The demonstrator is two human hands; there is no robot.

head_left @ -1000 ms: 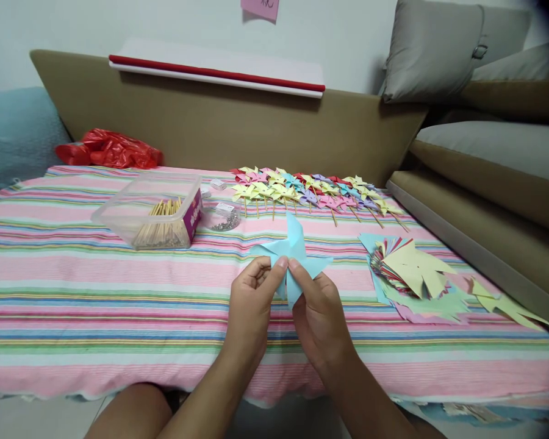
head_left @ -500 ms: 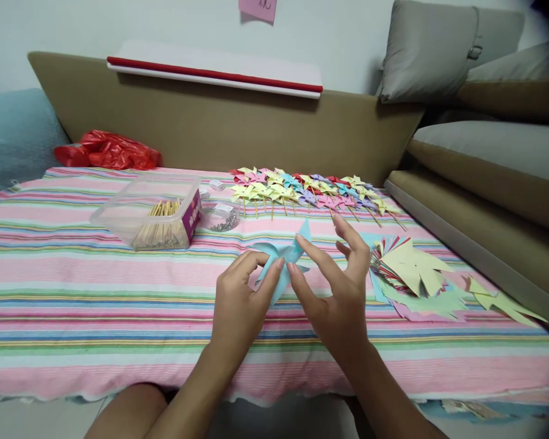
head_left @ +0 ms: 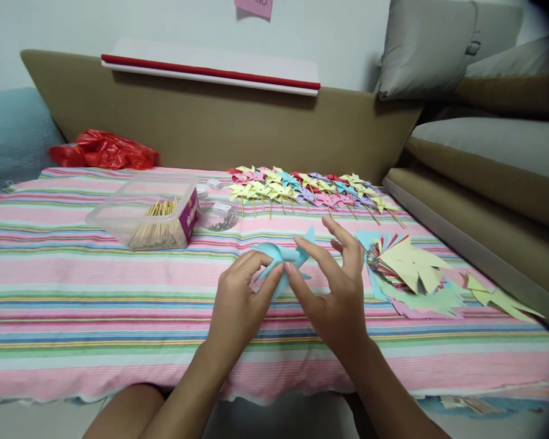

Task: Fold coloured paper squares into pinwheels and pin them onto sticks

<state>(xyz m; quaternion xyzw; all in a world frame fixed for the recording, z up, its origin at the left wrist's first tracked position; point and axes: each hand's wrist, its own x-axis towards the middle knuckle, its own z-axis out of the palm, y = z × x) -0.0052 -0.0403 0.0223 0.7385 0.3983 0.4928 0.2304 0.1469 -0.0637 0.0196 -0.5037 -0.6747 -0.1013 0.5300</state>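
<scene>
A light blue paper pinwheel (head_left: 280, 255), some of its blades curled in toward the centre, is held above the striped cloth. My left hand (head_left: 240, 296) pinches its left side between thumb and bent fingers. On the other side, my right hand (head_left: 332, 292) has its thumb at the middle of the paper and its index finger on the right blade, with the other fingers raised. The two thumb tips nearly meet at the centre. What lies beneath the thumbs is hidden.
A clear plastic tub (head_left: 119, 213) of wooden sticks stands at left, beside a small clear container (head_left: 222, 218) of metal bits. Finished pinwheels (head_left: 302, 189) on sticks lie at the back. Cut paper shapes (head_left: 414, 268) are piled at right, near stacked cushions (head_left: 494, 164).
The right blade is bent further over toward the centre, and my right thumb and index finger have shifted slightly left. My left hand keeps its pinch.
</scene>
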